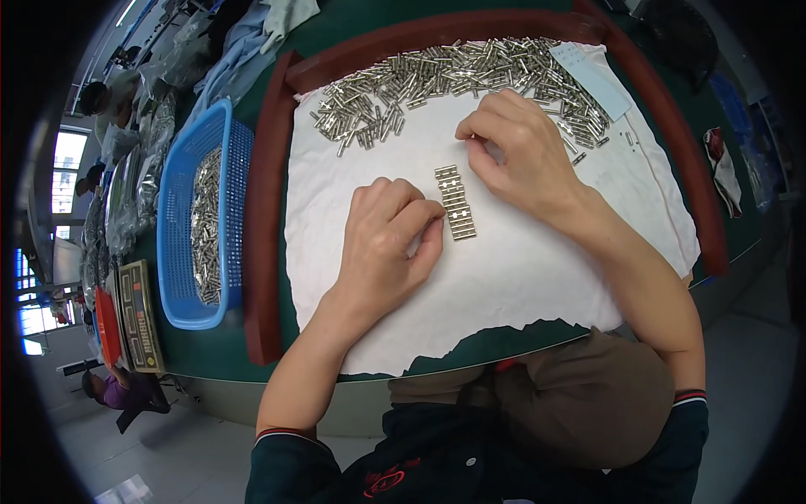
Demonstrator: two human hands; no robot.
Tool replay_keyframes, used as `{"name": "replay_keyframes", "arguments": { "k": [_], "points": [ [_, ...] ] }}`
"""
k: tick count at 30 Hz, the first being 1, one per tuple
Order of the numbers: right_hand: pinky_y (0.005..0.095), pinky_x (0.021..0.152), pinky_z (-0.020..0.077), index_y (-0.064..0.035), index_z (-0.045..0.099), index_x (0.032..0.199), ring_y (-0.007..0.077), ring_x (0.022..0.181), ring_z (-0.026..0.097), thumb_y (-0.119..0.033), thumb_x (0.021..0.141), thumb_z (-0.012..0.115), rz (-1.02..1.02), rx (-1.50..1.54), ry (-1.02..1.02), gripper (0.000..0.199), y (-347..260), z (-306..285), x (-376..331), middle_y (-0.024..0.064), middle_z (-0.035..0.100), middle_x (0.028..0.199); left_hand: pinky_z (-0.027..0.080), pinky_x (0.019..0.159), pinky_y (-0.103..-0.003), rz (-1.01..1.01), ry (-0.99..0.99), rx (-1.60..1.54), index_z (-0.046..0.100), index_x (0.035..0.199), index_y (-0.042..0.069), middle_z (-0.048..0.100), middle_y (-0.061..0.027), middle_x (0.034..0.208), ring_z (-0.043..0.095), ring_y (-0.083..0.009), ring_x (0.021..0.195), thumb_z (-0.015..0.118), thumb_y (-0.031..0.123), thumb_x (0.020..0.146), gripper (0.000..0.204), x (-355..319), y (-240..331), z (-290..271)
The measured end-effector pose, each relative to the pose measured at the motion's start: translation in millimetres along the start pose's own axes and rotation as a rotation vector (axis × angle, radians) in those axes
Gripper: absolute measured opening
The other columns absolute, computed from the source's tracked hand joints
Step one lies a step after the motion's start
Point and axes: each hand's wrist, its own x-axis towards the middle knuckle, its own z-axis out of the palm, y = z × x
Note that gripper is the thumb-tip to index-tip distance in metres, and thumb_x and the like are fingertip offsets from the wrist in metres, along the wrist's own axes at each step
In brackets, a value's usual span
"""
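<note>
Left hand point(388, 244) pinches the near side of a short row of small metal clips point(454, 202); right hand point(518, 149), fingers curled, steadies its far end. They look light, stiff, slippery (best gripped by edges). Loose pile point(453, 80) lies beyond.

Both hands rest palm-down, left hand point(388, 244) with fingers curled, right hand point(516, 151) pinching.
</note>
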Motion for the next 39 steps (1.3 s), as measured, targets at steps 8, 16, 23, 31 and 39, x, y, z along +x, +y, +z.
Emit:
{"name": "replay_keyframes", "arguments": {
  "k": [8, 16, 23, 31, 39],
  "points": [
    [0.0389, 0.073, 0.0455, -0.0054, 0.065, 0.076, 0.0261, 0.081, 0.057, -0.002, 0.072, 0.064, -0.048, 0.002, 0.088, 0.006, -0.2, 6.5, -0.8, 0.0061, 0.059, 0.076, 0.039, 0.072, -0.036, -0.009, -0.072, 0.024, 0.067, 0.1, 0.002, 0.054, -0.0069, 0.082, 0.052, -0.0235, 0.076, 0.065, -0.005, 0.066, 0.035, -2.5, 5.5, -1.2],
    [0.0388, 0.072, 0.0462, -0.004, 0.065, 0.078, 0.027, 0.078, 0.057, 0.0, 0.071, 0.064, -0.06, 0.001, 0.092, 0.009, 0.6, 5.8, -1.2, 0.0076, 0.059, 0.076, 0.039, 0.072, -0.036, 0.001, -0.081, 0.018, 0.068, 0.1, 0.003, 0.054, -0.0066, 0.083, 0.052, -0.0235, 0.077, 0.065, -0.005, 0.066, 0.036, -2.6, 4.9, 1.6],
    [0.0394, 0.075, 0.0471, -0.005, 0.064, 0.076, 0.0269, 0.081, 0.058, -0.002, 0.072, 0.064, -0.036, 0.002, 0.073, 0.005, 0.1, 7.3, -1.2, 0.007, 0.059, 0.076, 0.039, 0.073, -0.036, -0.004, -0.079, -0.025, 0.066, 0.096, 0.003, 0.054, -0.007, 0.084, 0.052, -0.0242, 0.077, 0.065, -0.004, 0.068, 0.029, -2.5, 5.5, 3.5],
    [0.0399, 0.073, 0.0468, -0.0045, 0.064, 0.077, 0.0272, 0.078, 0.057, -0.002, 0.072, 0.063, -0.04, 0.011, 0.104, 0.006, 3.5, 7.8, -1.4, 0.0075, 0.059, 0.075, 0.039, 0.073, -0.037, -0.02, -0.151, -0.058, 0.064, 0.094, 0.003, 0.055, -0.0074, 0.085, 0.052, -0.025, 0.08, 0.071, 0.006, 0.069, 0.026, -2.0, 12.7, -1.9],
    [0.0398, 0.07, 0.046, -0.0044, 0.062, 0.078, 0.027, 0.075, 0.057, -0.001, 0.071, 0.063, -0.062, 0.022, 0.154, 0.007, 5.3, 9.8, -0.8, 0.0076, 0.057, 0.072, 0.04, 0.071, -0.039, -0.013, -0.257, 0.05, 0.062, 0.101, 0.001, 0.055, -0.0104, 0.087, 0.053, -0.0274, 0.079, 0.073, 0.013, 0.067, 0.038, 3.4, 25.2, -7.8]
  ]
}}
